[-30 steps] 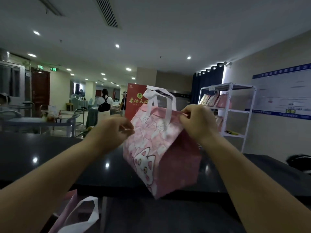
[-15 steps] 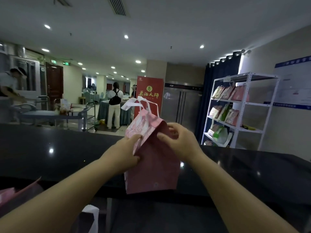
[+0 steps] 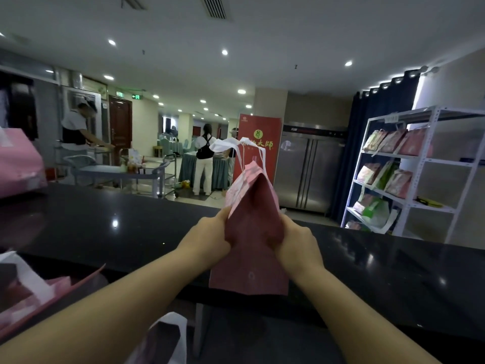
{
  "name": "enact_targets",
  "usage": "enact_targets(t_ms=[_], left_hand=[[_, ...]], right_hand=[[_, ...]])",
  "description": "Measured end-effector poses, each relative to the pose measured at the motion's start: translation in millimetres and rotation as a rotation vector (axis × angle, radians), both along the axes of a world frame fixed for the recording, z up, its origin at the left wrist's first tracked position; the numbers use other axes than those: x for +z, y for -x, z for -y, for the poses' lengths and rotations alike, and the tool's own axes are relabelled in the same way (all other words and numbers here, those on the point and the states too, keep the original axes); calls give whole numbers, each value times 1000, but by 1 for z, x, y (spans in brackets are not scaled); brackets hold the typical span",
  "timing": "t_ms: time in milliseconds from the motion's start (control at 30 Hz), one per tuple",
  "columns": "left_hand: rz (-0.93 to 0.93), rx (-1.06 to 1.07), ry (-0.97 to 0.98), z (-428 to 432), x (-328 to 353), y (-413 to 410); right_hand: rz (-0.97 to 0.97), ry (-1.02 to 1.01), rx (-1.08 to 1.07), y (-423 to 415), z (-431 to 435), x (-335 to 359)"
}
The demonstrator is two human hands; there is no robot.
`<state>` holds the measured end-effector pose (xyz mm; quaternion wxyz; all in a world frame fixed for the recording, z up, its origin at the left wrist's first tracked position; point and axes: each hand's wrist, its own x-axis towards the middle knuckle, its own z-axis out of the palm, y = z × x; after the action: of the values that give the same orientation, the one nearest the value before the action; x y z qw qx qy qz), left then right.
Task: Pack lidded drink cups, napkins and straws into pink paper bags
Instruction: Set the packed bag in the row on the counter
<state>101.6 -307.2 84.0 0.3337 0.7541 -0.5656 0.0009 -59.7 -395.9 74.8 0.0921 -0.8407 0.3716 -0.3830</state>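
At the bottom edge of the view, close in: another pink bag's white handle loop (image 3: 170, 327), and at lower left more pink bags (image 3: 39, 292) lying flat. Above the black counter (image 3: 105, 227), held up in the air: the pink paper bag (image 3: 253, 232), upright, narrow gusset side toward the camera, white handles (image 3: 236, 145) standing above the mouth. Left hand (image 3: 207, 239) curled on the left edge, right hand (image 3: 296, 244) curled on the right edge, both pinching the paper at mid-height. No cups, napkins or straws in sight. Likely light and thin, creasing easily, stiff only along the folds; best held by the side creases or the handles, not by the soft middle panel, which looks apt to buckle. Farther off: a white shelf rack (image 3: 420, 174) with packed bags, a steel refrigerator (image 3: 309, 169), a red banner (image 3: 258, 145), people at tables.
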Motion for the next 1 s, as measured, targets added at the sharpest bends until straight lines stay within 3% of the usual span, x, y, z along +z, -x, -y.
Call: enact_targets(t_ms=[467, 633, 1000], left_hand=[[93, 61, 129, -88, 50, -159], [86, 59, 153, -122, 58, -240], [23, 47, -31, -153, 19, -387]], right_hand=[[9, -114, 371, -148, -78, 66], [26, -103, 395, -230, -109, 71], [-120, -272, 344, -372, -140, 27]])
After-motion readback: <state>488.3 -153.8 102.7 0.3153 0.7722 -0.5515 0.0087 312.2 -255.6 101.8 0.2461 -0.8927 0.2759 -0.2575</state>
